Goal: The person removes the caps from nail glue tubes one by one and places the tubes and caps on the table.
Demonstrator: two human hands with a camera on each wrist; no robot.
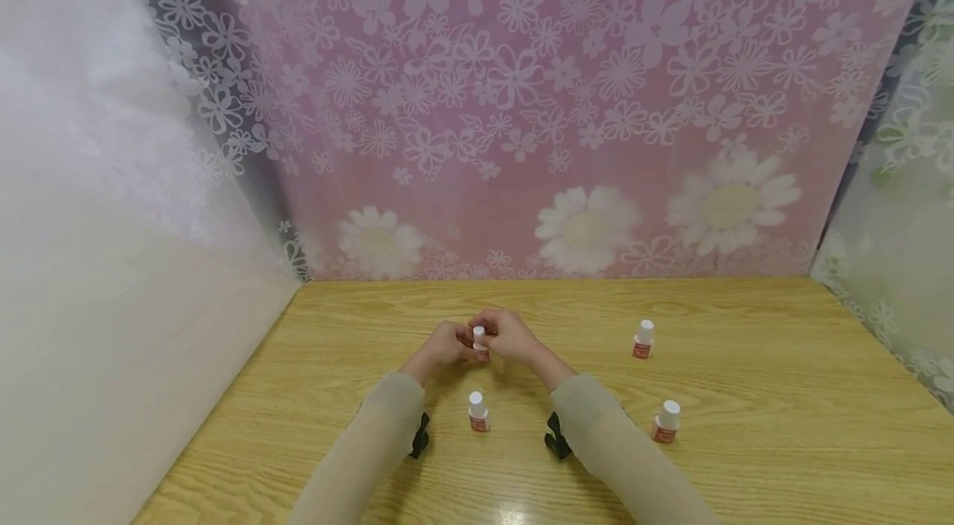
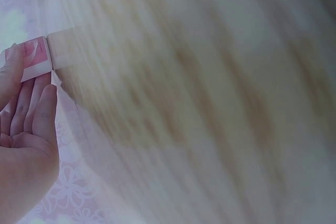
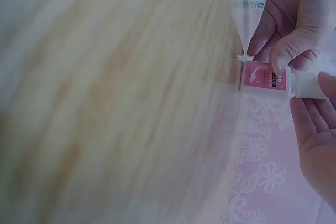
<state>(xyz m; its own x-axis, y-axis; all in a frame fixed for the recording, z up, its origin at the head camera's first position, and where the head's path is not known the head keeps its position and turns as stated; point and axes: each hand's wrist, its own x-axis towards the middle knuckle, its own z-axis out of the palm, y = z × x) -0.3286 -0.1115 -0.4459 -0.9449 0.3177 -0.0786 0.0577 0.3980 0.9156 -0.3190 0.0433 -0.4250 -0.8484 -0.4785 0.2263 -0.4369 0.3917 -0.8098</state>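
Observation:
Both hands meet at a small white bottle with a red-pink label, upright at the table toward the back. My left hand pinches the bottle's body; in the left wrist view its thumb lies on the label and the fingers are behind. With thumb and fingers, my right hand grips the white cap, which sits on the bottle's neck. The right wrist view shows the bottle's base right at the tabletop. Nearest to the hands is a second capped bottle, standing in front of them.
Two more capped bottles of the same kind stand to the right, one farther back and one nearer. The wood-grain table ends at a pink floral curtain. A pale sheet closes off the left side.

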